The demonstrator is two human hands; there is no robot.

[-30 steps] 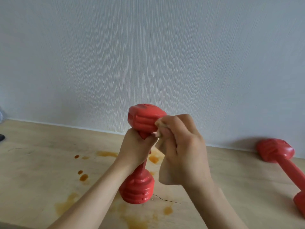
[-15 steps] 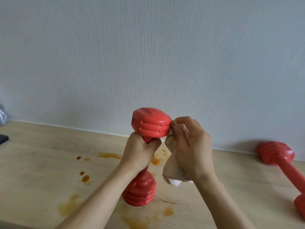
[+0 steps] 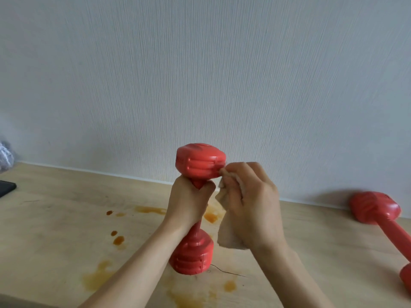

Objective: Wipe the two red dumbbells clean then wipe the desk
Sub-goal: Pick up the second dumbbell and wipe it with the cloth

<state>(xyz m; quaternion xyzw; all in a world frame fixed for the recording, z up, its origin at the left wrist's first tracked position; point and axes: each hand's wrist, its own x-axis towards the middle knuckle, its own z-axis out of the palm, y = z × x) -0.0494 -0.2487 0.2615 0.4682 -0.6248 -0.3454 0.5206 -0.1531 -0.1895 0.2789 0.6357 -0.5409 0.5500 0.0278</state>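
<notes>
left hand: my left hand (image 3: 189,201) is wrapped around the handle of the dumbbell (image 3: 200,165), fingers curled tight on it just under the top head, holding it upright above the table (image 3: 55,230).
right hand: my right hand (image 3: 251,201) grips a crumpled cloth (image 3: 226,236), fingers (image 3: 235,172) curled round it and pressing a fold of it against the right side of the top head.
dumbbell: red, ribbed heads; the lower head sits below my left wrist, close to the table, though i cannot tell whether it touches.
cloth: beige, bunched in my palm, its loose end hanging below my hand beside the handle.
second dumbbell (image 3: 375,210): lying on the table far to the right, one head near the wall (image 3: 200,74), handle running toward the right edge of view, well apart from my hands.
table: light wood, with orange-brown stains (image 3: 117,240) spattered to the left of and under the held dumbbell, more near the front edge.
left edge: a dark flat object (image 3: 6,187) lies on the table, only partly in view.
</notes>
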